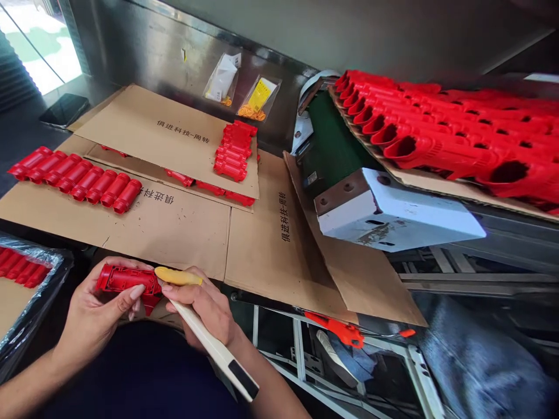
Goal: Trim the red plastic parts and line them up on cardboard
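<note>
A red plastic part (126, 279) lies in my left hand (102, 299), whose fingers and thumb are wrapped round it near the table's front edge. My right hand (203, 302) is closed on a tool with a long cream handle (213, 349) that ends in black. A yellow cover (177, 276) is on one of the right hand's fingers. The tool's working end meets the right end of the red part, hidden by the fingers. Beyond my hands, a row of red cylindrical parts (89, 182) stands on the cardboard (187, 233).
Stacked cardboard (140, 119) carries red parts (233, 151). Behind are two plastic bags (222, 78), and a phone (65, 110) at the left. A conveyor (336, 145) with many red parts (437, 128) is at the right. A wrapped tray (26, 314) sits at the lower left.
</note>
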The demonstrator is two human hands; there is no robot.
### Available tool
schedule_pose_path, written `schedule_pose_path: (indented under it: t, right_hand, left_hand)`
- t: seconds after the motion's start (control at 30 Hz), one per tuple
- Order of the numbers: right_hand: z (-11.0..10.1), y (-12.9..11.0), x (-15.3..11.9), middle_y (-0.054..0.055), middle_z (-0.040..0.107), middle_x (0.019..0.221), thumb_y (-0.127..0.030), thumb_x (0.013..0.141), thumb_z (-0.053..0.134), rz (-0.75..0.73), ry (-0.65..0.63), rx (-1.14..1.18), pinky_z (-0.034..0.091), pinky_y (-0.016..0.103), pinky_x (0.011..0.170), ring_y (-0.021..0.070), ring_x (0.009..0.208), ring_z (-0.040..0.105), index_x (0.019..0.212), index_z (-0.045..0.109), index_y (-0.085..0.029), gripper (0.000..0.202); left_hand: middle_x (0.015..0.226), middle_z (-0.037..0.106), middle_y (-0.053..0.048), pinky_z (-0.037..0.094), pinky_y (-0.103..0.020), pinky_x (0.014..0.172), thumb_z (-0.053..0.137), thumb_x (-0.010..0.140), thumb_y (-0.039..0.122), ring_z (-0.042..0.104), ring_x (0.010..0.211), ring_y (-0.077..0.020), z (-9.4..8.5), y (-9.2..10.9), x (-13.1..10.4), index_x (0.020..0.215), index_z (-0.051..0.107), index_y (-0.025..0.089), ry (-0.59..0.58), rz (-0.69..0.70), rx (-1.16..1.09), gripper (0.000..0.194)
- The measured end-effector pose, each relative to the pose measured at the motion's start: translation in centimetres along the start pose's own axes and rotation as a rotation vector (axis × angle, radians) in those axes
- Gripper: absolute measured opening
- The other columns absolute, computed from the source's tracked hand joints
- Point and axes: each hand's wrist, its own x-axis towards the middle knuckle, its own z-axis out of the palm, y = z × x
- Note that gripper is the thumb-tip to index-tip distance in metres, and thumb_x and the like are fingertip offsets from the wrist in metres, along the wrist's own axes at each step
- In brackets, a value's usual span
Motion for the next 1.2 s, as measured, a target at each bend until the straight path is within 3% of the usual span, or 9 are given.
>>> schedule_pose_path:
  t: [0.13,0.2,0.27,0.33,0.43,0.57,0.83,1.2]
  right_hand:
    - [-0.3,-0.6,0.4,0.011,0.084,0.106,-0.007,0.104,0.064,-0.085,-0.086,-0.060,0.070,0.039,0.086,0.0234,0.099,0.079,0.140,0.062,-0.020,0.038]
    - [-0.1,-1.3,0.5,0.007,0.085,0.100,-0.014,0.105,0.067,-0.040,-0.082,0.146,0.070,0.035,0.085,0.0208,0.095,0.081,0.132,0.065,-0.024,0.029]
    - [0.3,-1.8,0.5,0.002,0.084,0.089,-0.030,0.108,0.069,0.062,-0.103,0.463,0.070,0.030,0.078,0.0173,0.084,0.083,0.118,0.069,-0.026,0.010]
    - [0.5,-2.0,0.3,0.000,0.083,0.081,-0.043,0.108,0.068,0.183,-0.094,0.645,0.070,0.028,0.072,0.0164,0.076,0.083,0.109,0.072,-0.027,0.017]
    - [0.5,-1.6,-0.2,0.006,0.086,0.099,-0.037,0.108,0.070,0.288,0.067,0.389,0.071,0.035,0.083,0.0212,0.092,0.084,0.115,0.077,-0.026,0.015]
    - [1.0,-0.9,-0.8,0.013,0.083,0.120,-0.015,0.104,0.069,0.139,0.167,0.030,0.070,0.036,0.088,0.0240,0.105,0.081,0.136,0.073,-0.022,0.033]
    - [2.0,-0.6,-0.8,0.013,0.081,0.123,-0.007,0.100,0.068,0.036,0.160,-0.062,0.071,0.042,0.085,0.0268,0.101,0.080,0.149,0.065,-0.024,0.053]
    - [2.2,-0.4,-0.4,0.014,0.081,0.117,-0.007,0.101,0.066,0.017,0.179,-0.062,0.071,0.040,0.080,0.0255,0.097,0.078,0.141,0.069,-0.020,0.042]
  left_hand:
    - [0.071,0.074,0.003,0.048,-0.016,0.039,0.095,0.082,0.035,0.060,0.044,-0.0092,0.8,0.2,0.7,0.096,0.070,0.021,-0.067,-0.038,-0.098,0.032]
    - [0.065,0.071,0.003,0.053,-0.018,0.044,0.095,0.082,0.034,0.062,0.046,-0.0102,0.9,0.3,0.9,0.089,0.068,0.020,-0.070,-0.063,-0.105,0.031]
    - [0.067,0.074,0.002,0.058,-0.020,0.051,0.095,0.083,0.030,0.065,0.051,-0.0116,0.8,0.3,0.8,0.090,0.068,0.020,-0.047,-0.037,-0.092,0.030]
    - [0.080,0.081,0.000,0.061,-0.024,0.054,0.095,0.082,0.028,0.069,0.055,-0.0135,0.5,0.3,0.6,0.098,0.070,0.021,-0.018,0.016,-0.061,0.031]
    - [0.107,0.086,-0.002,0.065,-0.029,0.060,0.095,0.081,0.028,0.074,0.059,-0.0159,0.4,0.3,0.1,0.106,0.067,0.026,0.024,0.062,-0.007,0.038]
    - [0.118,0.085,-0.002,0.068,-0.028,0.067,0.097,0.079,0.029,0.077,0.063,-0.0152,1.0,0.6,-0.6,0.106,0.065,0.027,0.084,0.097,0.075,0.042]
    - [0.109,0.085,0.001,0.069,-0.027,0.068,0.099,0.075,0.025,0.079,0.070,-0.0173,1.5,0.6,-0.9,0.102,0.066,0.029,0.129,0.209,0.159,0.043]
    - [0.109,0.085,0.001,0.069,-0.029,0.068,0.096,0.078,0.025,0.079,0.068,-0.0181,1.4,0.3,-0.7,0.102,0.066,0.031,0.107,0.249,0.183,0.040]
